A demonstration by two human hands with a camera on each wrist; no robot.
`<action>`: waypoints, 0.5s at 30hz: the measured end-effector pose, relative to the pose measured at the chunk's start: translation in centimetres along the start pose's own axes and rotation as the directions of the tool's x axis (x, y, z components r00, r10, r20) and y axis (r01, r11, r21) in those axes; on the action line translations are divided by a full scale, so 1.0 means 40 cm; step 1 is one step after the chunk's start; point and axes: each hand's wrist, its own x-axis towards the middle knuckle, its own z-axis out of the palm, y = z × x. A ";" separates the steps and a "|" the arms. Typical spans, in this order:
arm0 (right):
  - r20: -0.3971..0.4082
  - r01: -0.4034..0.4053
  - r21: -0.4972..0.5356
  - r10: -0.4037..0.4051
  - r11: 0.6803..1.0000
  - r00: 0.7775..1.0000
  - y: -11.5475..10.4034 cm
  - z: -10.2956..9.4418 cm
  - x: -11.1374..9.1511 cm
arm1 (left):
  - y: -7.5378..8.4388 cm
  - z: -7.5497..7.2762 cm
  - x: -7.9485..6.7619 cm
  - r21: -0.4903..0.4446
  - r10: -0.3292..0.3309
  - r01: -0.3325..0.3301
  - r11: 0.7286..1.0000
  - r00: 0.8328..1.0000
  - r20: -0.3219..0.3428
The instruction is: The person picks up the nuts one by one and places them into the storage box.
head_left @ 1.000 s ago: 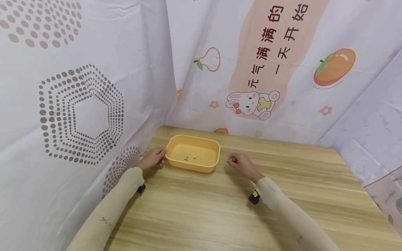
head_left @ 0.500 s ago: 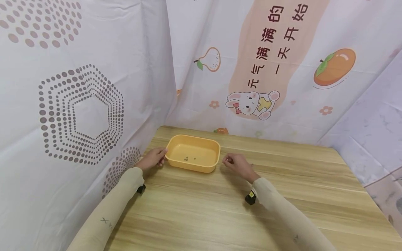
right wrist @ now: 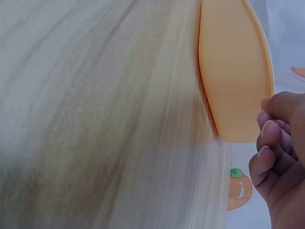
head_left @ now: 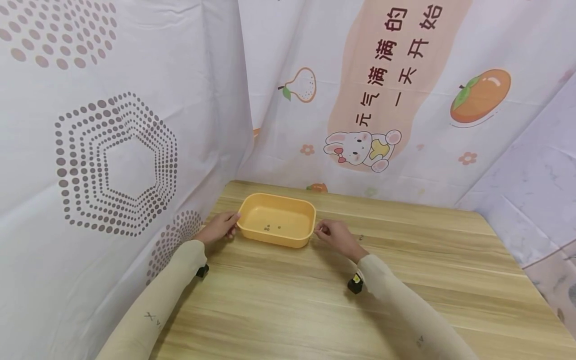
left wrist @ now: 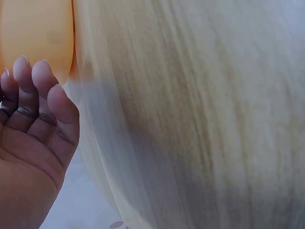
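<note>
Two hands flank the yellow tray, which sits at the centre of the frame with its long axis running left to right, its right end slightly lower in the picture. The left hand is at the left end; its fingers are bent, apparently pinching the rim between thumb and fingers. The right hand is just beyond the opposite end, its fingers curled in and the thumb drawn to the index finger; I cannot tell whether something tiny is between them, or whether they touch the rim. From those fingertips the tray lies directly to the left. The small dark pieces on its floor, towards the front wall, are nearer the left hand. More tiny bits lie on the surface, right of centre, just beside the right hand's wrist, well apart from the tray.
</note>
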 end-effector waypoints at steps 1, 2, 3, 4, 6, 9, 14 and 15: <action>0.001 0.001 -0.001 -0.001 1.000 1.000 0.000 0.000 0.000 | 0.000 0.000 0.000 0.002 0.002 -0.002 1.000 1.000 -0.001; 0.000 0.000 -0.003 0.000 1.000 1.000 0.000 0.000 0.001 | 0.001 0.000 0.001 0.001 0.002 -0.002 1.000 1.000 -0.001; -0.001 0.000 -0.005 0.000 1.000 1.000 0.001 0.000 0.001 | 0.001 0.001 0.001 0.000 0.002 -0.002 1.000 1.000 -0.001; -0.002 -0.004 -0.005 0.004 1.000 1.000 0.001 0.000 0.001 | 0.001 0.001 0.001 0.003 0.002 -0.002 1.000 1.000 -0.002; -0.003 -0.012 -0.007 0.012 1.000 1.000 0.001 0.000 0.001 | 0.001 0.001 0.002 0.007 -0.001 0.001 1.000 1.000 -0.003; -0.013 -0.015 -0.011 0.014 1.000 1.000 0.000 -0.003 0.002 | 0.000 0.001 0.003 0.016 -0.006 0.006 1.000 1.000 -0.005; -0.036 0.006 -0.003 -0.007 1.000 0.999 -0.008 -0.006 0.003 | -0.002 0.003 0.001 0.010 -0.011 0.011 1.000 1.000 -0.008; -0.037 0.009 -0.002 -0.009 1.000 0.999 -0.010 -0.006 0.003 | -0.002 0.004 0.000 0.010 -0.011 0.011 1.000 1.000 -0.008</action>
